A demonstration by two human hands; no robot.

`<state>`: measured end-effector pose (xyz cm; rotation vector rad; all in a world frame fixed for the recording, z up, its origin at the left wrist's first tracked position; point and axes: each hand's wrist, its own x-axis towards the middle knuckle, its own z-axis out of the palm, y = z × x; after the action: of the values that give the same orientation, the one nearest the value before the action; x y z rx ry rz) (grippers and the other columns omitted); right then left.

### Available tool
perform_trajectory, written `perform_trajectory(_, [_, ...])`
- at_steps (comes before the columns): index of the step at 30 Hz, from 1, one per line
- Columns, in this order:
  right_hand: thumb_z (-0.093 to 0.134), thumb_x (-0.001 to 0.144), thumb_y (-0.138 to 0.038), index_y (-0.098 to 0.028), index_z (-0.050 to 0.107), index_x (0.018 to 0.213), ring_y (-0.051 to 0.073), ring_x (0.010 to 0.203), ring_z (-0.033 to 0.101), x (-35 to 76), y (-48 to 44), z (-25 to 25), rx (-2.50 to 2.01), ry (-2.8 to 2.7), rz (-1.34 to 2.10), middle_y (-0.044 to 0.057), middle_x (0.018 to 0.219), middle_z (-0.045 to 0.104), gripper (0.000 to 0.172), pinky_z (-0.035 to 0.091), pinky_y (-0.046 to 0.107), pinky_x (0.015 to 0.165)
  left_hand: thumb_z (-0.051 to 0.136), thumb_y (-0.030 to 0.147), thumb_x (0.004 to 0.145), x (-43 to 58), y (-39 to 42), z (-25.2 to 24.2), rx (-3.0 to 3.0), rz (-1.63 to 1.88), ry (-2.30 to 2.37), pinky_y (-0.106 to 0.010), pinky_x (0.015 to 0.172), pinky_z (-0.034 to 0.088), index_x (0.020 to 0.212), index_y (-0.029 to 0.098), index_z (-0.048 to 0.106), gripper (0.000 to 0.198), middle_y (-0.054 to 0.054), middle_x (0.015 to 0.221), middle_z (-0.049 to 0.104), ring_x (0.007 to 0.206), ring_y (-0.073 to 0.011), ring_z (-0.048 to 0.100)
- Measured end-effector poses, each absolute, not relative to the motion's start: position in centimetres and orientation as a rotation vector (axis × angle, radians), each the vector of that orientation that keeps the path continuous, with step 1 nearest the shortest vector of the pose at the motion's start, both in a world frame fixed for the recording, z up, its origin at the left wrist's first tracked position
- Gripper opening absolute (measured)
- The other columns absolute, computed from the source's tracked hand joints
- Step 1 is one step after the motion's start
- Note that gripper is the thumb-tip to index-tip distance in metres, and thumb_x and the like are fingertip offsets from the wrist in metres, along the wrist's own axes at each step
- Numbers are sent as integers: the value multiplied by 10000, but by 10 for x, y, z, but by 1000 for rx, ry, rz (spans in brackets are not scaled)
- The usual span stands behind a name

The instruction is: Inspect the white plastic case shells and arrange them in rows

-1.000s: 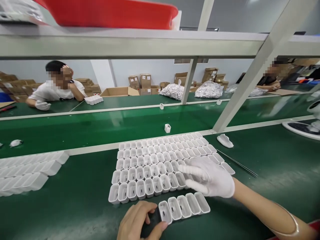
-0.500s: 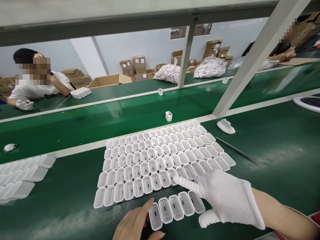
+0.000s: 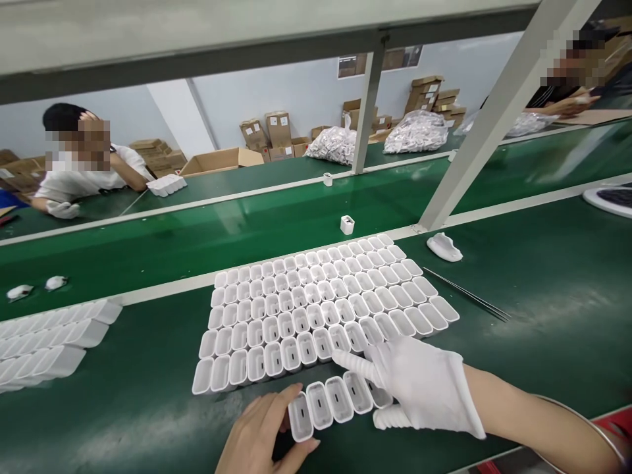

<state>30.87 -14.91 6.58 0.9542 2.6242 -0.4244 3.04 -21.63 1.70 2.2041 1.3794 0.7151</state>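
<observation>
Several white open cups [image 3: 320, 403] form a short row near the front, each with a small dark slot inside. My bare left hand [image 3: 269, 431] grips the left end cup between thumb and fingers. My right hand [image 3: 412, 382], in a white glove, has its thumb and fingers around the right end of that row. Its index finger reaches toward the large block of cups [image 3: 289, 355] behind, which stands in several packed rows. Whether that fingertip touches a cup I cannot tell.
Tweezers [image 3: 467, 294] and a white crumpled piece [image 3: 444, 247] lie right of the block. More cups [image 3: 59, 362] stand at left. Small white parts sit on the green belt [image 3: 247, 227]. A slanted post [image 3: 459, 158] rises behind. Two people sit across.
Both hands and the short row of cups have shifted slightly left and closer to the big block. A second small white part shows on the belt at left.
</observation>
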Motion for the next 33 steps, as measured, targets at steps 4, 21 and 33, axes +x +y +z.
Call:
perform_trajectory(4, [694,839,-482,-162,272,1608,316,760,688,307,-153,67,1008,2626,-477,184,1050,673,933,475,340,564,700,438,857,32,-218,23,2162,675,1462,-274,577,583,1260,321,682,421,-40,957,795,751,-253,751])
perform_trajectory(21, [661,852,-476,-143,633,1130,282,770,686,299,-162,74,957,2777,-334,93,912,708,434,383,282,539,728,406,778,49,-226,41,1887,646,1433,-243,601,411,1056,192,677,354,29,727,614,657,-167,545])
perform_trajectory(33, [702,793,-493,-152,635,1023,297,755,684,292,-161,63,1022,2801,-450,101,921,690,417,305,279,511,693,350,799,53,-229,42,1794,573,1523,-277,742,475,1116,234,667,339,-29,1009,729,844,-226,642])
